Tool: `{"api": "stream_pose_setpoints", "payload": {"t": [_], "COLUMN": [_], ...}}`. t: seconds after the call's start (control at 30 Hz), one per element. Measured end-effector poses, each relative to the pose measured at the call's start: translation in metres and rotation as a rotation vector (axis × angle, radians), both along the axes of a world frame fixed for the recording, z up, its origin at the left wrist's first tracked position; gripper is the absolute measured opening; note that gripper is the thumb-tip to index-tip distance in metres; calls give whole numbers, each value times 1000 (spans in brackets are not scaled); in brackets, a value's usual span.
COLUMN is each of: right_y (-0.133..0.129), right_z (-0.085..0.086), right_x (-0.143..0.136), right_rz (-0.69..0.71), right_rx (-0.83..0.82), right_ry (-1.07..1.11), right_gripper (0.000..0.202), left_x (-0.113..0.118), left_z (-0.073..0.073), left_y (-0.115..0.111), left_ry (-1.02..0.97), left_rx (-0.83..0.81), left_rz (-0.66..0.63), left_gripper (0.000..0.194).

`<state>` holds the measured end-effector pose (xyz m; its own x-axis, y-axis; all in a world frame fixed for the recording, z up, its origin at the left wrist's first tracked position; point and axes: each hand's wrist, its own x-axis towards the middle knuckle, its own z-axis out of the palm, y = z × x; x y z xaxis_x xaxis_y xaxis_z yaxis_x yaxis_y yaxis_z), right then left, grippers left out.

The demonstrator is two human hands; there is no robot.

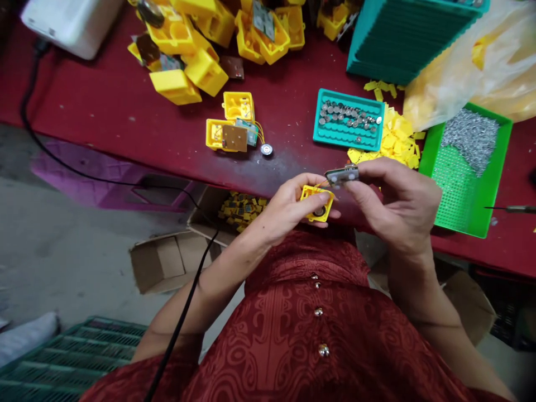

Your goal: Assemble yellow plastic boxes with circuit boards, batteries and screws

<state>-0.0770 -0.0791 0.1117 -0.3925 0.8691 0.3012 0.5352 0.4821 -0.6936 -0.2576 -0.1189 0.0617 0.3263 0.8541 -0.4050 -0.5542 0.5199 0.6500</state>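
My left hand [293, 204] is closed around a small yellow plastic case [307, 196], its open side turned up and the thumb pressing inside. A dark round part [320, 211] sits in the case under the thumb. Between thumb and fingers, my right hand [396, 204] pinches a small circuit board [343, 176] just above and right of the case. Thin wires run from the board toward the case. On the table beyond lies another opened yellow case [238, 105] with a brown board [235, 138], wires and a round silver speaker [266, 149].
A teal tray [349, 142] holds button cells beside a pile of yellow pieces [396, 134]. A green basket [460, 215] contains many screws. A screwdriver [517, 209] lies at right. Yellow cases [176, 86] are heaped at the back. A black cable [117, 181] hangs across the left side.
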Motion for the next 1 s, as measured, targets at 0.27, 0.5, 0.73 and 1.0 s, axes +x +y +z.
{"api": "stream_pose_setpoints", "payload": {"t": [0.27,0.5,0.73,1.0], "right_y": [-23,-25,-24,-22], "right_z": [-1,10,24,24], "right_x": [-3,-2,0,-7], "right_rz": [274,353,410,371], "right_rx": [218,312,324,434], "right_ry": [-76,-234,-411,-550], "right_gripper": [22,22,10,17], "left_x": [-19,-16,-13,-11], "left_z": [-1,6,11,11], "left_y": [-5,-5,-4,1], "left_ry": [-222,-207,-90,30], "left_rx": [-13,-93,44,101], "left_rz": [-28,-23,-8,6], "left_gripper": [45,34,34,30]}}
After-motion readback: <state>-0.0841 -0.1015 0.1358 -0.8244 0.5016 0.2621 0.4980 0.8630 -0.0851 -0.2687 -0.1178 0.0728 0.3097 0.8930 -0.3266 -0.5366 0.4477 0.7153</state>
